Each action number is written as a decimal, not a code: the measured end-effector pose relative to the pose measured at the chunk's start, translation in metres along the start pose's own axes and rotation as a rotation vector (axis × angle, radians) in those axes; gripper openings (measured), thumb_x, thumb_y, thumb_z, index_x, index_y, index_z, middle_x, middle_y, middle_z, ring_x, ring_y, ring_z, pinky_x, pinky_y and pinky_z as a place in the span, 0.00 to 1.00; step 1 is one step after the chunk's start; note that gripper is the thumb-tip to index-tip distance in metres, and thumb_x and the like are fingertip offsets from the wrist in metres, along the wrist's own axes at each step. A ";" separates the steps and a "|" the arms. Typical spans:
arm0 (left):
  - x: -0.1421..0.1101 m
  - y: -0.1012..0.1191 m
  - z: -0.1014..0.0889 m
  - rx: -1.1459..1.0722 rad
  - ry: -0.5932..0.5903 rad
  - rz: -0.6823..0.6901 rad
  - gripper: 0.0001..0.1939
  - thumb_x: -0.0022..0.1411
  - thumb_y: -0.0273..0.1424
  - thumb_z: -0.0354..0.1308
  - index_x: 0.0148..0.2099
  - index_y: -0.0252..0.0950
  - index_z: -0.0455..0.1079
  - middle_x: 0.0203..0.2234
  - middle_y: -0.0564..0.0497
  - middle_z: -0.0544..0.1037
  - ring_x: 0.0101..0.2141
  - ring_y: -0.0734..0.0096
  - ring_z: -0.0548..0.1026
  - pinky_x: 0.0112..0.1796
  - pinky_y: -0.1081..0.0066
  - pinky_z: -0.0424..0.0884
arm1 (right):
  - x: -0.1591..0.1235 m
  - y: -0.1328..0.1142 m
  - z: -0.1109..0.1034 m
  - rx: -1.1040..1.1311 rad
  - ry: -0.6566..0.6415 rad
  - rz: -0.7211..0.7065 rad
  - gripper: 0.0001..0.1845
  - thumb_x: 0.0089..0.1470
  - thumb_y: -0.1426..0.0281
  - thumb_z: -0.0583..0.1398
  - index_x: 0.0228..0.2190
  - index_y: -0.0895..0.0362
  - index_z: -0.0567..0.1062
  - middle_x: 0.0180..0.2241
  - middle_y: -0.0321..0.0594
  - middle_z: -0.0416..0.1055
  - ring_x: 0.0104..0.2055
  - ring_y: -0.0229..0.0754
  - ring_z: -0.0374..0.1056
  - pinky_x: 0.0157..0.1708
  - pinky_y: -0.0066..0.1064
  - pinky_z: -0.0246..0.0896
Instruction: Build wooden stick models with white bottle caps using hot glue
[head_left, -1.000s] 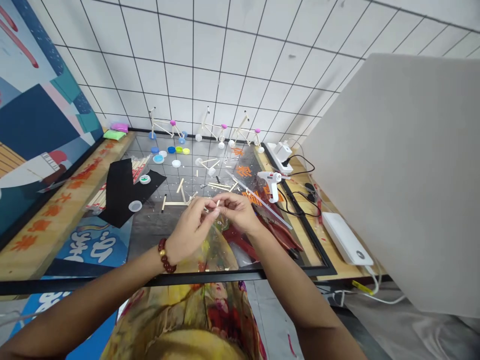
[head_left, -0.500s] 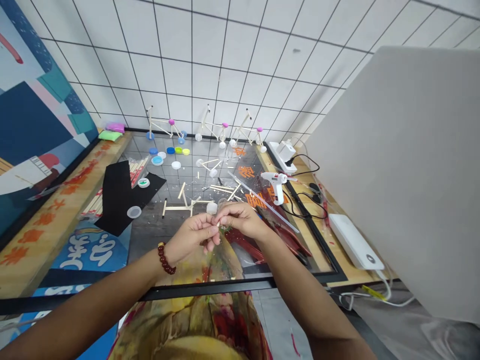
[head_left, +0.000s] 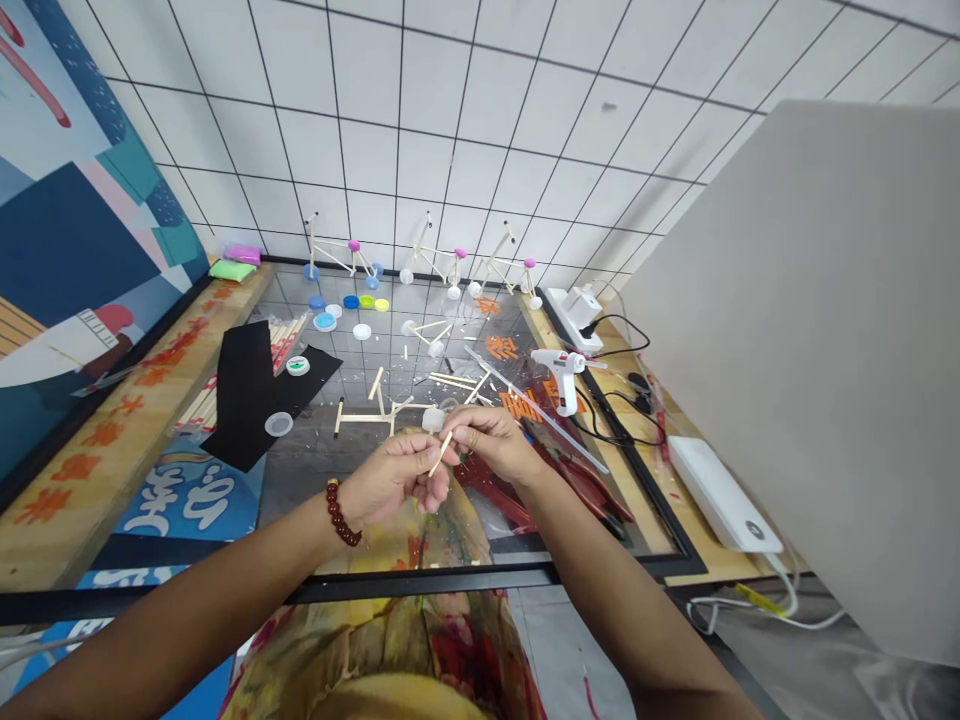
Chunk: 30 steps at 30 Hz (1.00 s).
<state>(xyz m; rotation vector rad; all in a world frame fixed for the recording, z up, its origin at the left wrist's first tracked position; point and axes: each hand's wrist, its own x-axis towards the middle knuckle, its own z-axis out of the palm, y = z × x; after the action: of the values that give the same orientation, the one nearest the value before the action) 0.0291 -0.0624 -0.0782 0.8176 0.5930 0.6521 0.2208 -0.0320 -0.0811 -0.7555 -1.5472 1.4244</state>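
A short pale wooden stick (head_left: 441, 453) slants between my two hands over the front of the glass-topped table. My left hand (head_left: 401, 474) pinches it from the left, fingers curled beneath. My right hand (head_left: 491, 440) is closed at its upper end, thumb and fingertips on the wood. Just beyond the hands lies a frame of glued sticks (head_left: 375, 412) with a dark-tipped crosspiece, close to a whitish cap (head_left: 433, 419). Several loose sticks (head_left: 454, 381) rest behind my right hand. Red-handled pliers (head_left: 577, 480) lie to its right.
A white glue gun (head_left: 559, 375) stands on the right, near a power strip (head_left: 570, 315) and a white power bank (head_left: 724, 495). Stick-and-cap models (head_left: 424, 255) line the back edge. Black sheet (head_left: 244, 395) and bottle caps (head_left: 325, 321) lie to the left.
The stick, mostly hidden by the fingers before, now shows along more of its length, tilted between both hands. The whole view has shifted slightly.
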 end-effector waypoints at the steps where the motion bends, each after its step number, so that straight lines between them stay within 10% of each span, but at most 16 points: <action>1: 0.000 0.000 -0.001 -0.014 -0.005 -0.009 0.19 0.56 0.44 0.68 0.38 0.32 0.74 0.19 0.51 0.76 0.17 0.77 0.72 0.19 0.78 0.63 | 0.000 0.000 0.000 -0.006 0.003 0.004 0.17 0.53 0.55 0.67 0.30 0.57 0.82 0.27 0.38 0.74 0.26 0.35 0.64 0.28 0.28 0.61; 15: 0.005 0.003 -0.003 0.005 0.135 0.060 0.19 0.48 0.38 0.74 0.35 0.32 0.73 0.23 0.50 0.80 0.19 0.78 0.75 0.22 0.79 0.69 | -0.003 -0.002 0.001 0.002 0.001 -0.007 0.13 0.52 0.59 0.69 0.33 0.56 0.84 0.30 0.40 0.78 0.31 0.38 0.70 0.32 0.30 0.65; 30: 0.002 -0.008 0.001 0.549 0.451 0.560 0.06 0.56 0.32 0.66 0.33 0.36 0.73 0.22 0.54 0.78 0.24 0.73 0.76 0.29 0.74 0.70 | -0.005 -0.016 0.007 0.003 0.048 0.048 0.12 0.49 0.60 0.70 0.28 0.57 0.82 0.25 0.38 0.76 0.27 0.36 0.68 0.31 0.30 0.64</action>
<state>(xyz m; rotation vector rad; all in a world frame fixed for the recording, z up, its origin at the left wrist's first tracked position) 0.0335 -0.0654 -0.0847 1.3887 0.9875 1.2330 0.2184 -0.0419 -0.0659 -0.8246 -1.4990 1.4333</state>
